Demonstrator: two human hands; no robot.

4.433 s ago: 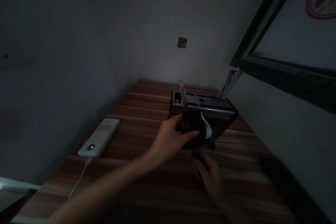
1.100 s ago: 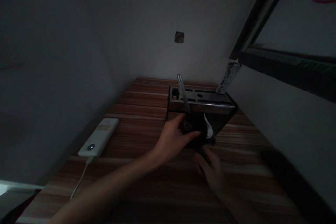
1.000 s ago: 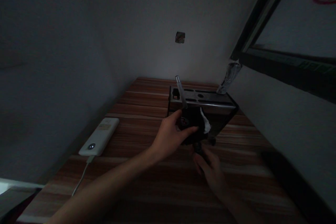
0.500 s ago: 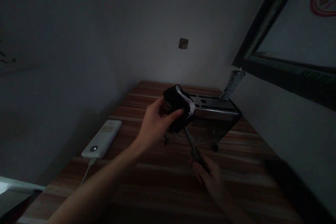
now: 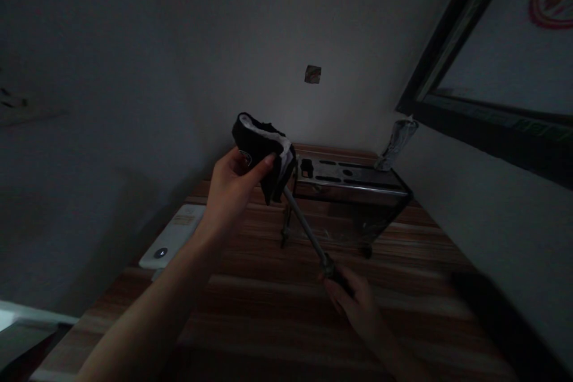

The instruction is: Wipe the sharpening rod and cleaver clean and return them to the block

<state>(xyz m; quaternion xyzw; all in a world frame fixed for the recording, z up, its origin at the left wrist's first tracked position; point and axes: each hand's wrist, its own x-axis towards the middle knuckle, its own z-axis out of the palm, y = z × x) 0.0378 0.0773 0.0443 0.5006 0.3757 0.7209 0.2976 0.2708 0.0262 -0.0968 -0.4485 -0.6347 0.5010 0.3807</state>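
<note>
Pinching a black cloth [image 5: 257, 146] with white lining, the left hand [image 5: 228, 185] has its thumb across the front and its fingers mostly tucked behind, up in the air over the table [image 5: 268, 304]. The right hand [image 5: 358, 301] is lower down and closed around the dark handle of a metal rod [image 5: 307, 228], so the hands are apart, with the rod slanting between them. Its upper end meets the cloth's bottom edge, but honestly can't tell if it's inside or just behind. Past the rod there's a rack [image 5: 371, 178] with a slotted shiny top, standing on the table, plus some crinkly wrapped thing [image 5: 396, 143] leaning at its far right corner. Off to the left is a white block [image 5: 168, 242] with a round button, partly covered by the left forearm. Pretty dim overall, and the dark strip [image 5: 505, 322] lower right is too blurry to make out.
</note>
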